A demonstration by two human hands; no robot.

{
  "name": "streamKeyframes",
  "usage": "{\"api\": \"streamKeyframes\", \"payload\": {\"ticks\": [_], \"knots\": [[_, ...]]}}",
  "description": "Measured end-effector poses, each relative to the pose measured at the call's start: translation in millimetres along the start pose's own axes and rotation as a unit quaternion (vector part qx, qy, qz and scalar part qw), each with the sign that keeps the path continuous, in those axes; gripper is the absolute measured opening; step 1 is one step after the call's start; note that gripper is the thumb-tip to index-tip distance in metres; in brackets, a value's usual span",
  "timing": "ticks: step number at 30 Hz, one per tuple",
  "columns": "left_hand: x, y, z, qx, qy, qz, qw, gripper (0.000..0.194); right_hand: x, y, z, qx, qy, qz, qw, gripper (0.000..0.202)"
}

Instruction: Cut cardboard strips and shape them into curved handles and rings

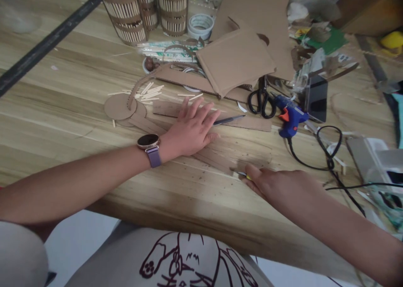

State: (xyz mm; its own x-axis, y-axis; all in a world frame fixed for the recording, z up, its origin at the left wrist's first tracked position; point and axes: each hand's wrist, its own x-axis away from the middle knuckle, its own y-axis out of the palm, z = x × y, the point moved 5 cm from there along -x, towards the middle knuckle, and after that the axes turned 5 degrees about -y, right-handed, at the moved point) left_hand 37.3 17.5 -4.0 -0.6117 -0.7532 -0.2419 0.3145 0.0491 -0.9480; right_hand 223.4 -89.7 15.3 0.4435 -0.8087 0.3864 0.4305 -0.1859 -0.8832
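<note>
My left hand (195, 127) lies flat with fingers spread, pressing on a long cardboard strip (214, 159) that slants across the wooden table. Closed around a small craft knife (244, 175), my right hand (267, 182) is at the strip's right end; a thin blade and a bit of yellow handle show. A second cardboard strip (255, 123) lies under my left fingertips, with a dark pen (229, 119) resting across it. Round cardboard discs (120, 107) sit left of my left hand, beside a scatter of short wooden sticks (149, 93).
Black-handled scissors (262, 102) and a blue glue gun (291, 117) with its cord lie to the right, near a phone (316, 98). Behind are cardboard pieces (236, 62), a tape roll (200, 25) and stick-and-cardboard cylinders (122, 11). The table's front edge (176, 224) runs before me.
</note>
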Motion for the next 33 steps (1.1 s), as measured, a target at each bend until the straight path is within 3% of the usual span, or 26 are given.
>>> {"api": "streamKeyframes", "payload": {"ticks": [9, 19, 33], "knots": [[-1.7, -1.8, 1.2, -0.005, -0.017, -0.03, 0.999, 0.061, -4.4, -2.1, -2.3, 0.015, -0.014, -0.03, 0.999, 0.018], [-0.5, 1.1, -1.2, 0.006, -0.008, 0.005, 1.0, 0.057, -0.4, 3.5, -1.9, 0.009, 0.002, -0.023, 1.0, 0.02], [-0.7, 1.4, -0.9, 0.012, -0.01, 0.001, 1.0, 0.058, 0.2, 2.8, -4.1, 0.035, 0.003, -0.029, 0.999, 0.021]]}}
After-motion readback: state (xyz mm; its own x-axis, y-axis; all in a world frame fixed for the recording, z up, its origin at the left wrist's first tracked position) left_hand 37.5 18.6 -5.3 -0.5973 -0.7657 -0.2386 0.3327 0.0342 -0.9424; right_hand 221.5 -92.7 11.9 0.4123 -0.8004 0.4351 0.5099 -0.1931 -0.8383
